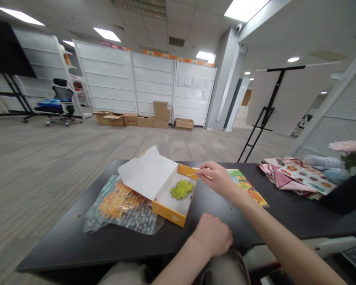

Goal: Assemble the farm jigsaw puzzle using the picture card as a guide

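Note:
My right hand [215,178] pinches a thin, pale flat piece [191,174], seen edge-on, over the right rim of an open orange box [169,213]. It looks like a puzzle piece. Inside the box, on its white bottom, lies a small heap of lime-green puzzle pieces [182,189]. The box's white lid [148,172] is folded back to the left. My left hand [213,234] rests in a loose fist by the near table edge, with no object showing in it. Partly behind my right hand lies a colourful picture board [249,188].
Left of the box, a clear plastic bag [121,204] of orange pieces lies partly under the lid. On the right of the black table [86,253] are folded cloths [274,176], a sticker sheet [307,180] and pink flowers [348,145]. Cardboard boxes [161,114] stand by the far shelves.

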A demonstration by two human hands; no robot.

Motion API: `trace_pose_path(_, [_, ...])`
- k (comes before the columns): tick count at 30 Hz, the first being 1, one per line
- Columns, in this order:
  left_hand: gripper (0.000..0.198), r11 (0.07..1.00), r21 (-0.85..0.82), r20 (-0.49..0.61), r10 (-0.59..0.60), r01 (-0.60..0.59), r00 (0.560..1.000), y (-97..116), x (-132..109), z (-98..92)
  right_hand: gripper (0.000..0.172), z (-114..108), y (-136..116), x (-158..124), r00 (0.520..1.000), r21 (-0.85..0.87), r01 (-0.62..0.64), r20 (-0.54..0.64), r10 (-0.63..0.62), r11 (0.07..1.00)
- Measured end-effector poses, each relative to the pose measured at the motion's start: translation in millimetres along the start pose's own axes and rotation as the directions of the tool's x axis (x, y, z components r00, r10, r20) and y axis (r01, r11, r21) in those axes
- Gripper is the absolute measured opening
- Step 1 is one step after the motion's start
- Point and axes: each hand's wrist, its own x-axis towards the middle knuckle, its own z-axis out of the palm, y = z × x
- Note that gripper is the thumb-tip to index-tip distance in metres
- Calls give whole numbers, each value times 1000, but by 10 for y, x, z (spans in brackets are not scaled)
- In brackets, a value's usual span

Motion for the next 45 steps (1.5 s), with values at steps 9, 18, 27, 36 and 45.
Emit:
trace_pose_path(9, [36,999,-39,0,8,-8,1000,-29,23,105,27,489,-36,315,947,158,20,313,-69,987])
trace_pose_path(18, [28,997,24,-46,74,-73,996,-46,-52,119,47,522,1164,-39,904,-121,-368,186,385,922])
trace_pose_path(27, [31,975,130,-395,-117,181,911,-259,-423,-555,53,603,1117,-155,832,-259,-290,408,376,921])
trace_pose_path(36, [12,870,159,-92,-458,467,884,-542,-563,-525,43,597,975,-81,813,-438,-280,365,454,854])
trace_pose_path(45, [20,797,217,-246,-514,564,822,-470,-613,-363,41,576,909,-83,822,-465,-246,365,438,850])
